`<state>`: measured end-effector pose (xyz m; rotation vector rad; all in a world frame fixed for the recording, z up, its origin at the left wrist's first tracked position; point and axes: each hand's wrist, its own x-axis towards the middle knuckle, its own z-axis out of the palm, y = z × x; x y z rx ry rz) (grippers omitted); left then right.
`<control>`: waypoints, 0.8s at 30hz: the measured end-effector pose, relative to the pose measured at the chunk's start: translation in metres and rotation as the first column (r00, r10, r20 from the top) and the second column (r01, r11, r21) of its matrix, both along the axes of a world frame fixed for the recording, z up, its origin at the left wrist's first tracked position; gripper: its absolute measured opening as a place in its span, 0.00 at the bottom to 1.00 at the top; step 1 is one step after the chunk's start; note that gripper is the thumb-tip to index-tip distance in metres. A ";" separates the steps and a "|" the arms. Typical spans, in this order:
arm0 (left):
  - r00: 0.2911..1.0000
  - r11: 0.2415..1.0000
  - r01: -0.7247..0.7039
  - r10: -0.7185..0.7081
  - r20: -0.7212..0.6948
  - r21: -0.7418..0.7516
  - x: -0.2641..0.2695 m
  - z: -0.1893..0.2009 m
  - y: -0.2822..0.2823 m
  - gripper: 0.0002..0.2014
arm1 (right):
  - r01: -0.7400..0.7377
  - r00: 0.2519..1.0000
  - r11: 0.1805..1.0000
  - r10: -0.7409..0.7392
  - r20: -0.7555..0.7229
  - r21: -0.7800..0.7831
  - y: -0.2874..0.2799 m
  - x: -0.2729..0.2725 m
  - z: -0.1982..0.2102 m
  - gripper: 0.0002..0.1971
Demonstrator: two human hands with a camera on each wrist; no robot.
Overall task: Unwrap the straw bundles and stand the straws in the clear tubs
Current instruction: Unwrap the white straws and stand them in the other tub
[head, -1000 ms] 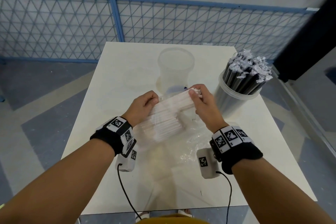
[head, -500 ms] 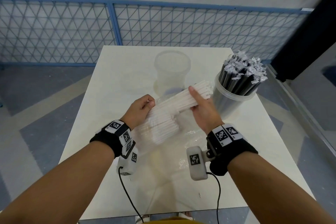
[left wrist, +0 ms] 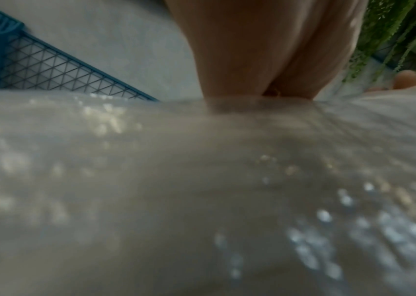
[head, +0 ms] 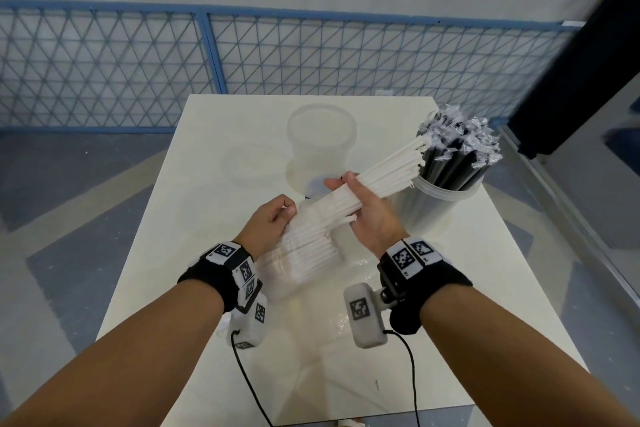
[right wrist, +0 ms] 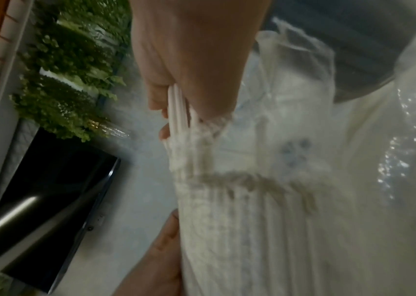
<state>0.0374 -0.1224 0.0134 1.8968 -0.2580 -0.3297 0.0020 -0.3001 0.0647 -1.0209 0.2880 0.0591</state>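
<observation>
R hand (head: 372, 215) gripping white paper straws (head: 381, 170), L hand (head: 268, 225) holding clear wrap (head: 298, 263).
Straw axis pointing up-right, away from L; empty clear plastic tub (head: 322, 142) sitting just beyond, nearer R.

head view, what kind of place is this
Probably an indoor recording or work area, not a cafe: a bare white table on a painted grey floor, fenced by blue wire-mesh panels against a plain wall.

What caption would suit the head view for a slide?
Right hand draws white straws from the wrapped bundle held by left hand, beside tub of black straws.
</observation>
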 end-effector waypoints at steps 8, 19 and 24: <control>0.994 1.000 0.019 -0.017 -0.108 0.021 0.001 -0.017 0.003 0.14 | 0.163 0.986 0.933 -0.144 0.084 -0.320 -0.035 0.020 0.033 0.12; 0.933 0.892 0.308 -0.214 -0.290 0.333 0.016 -0.017 0.002 0.14 | 0.228 0.974 0.852 -0.195 0.119 -0.472 -0.041 0.023 0.036 0.13; 0.997 0.838 0.072 -0.044 -0.063 0.540 0.043 0.022 -0.006 0.08 | 0.273 0.958 0.838 -0.191 0.216 -0.472 -0.036 0.017 0.053 0.12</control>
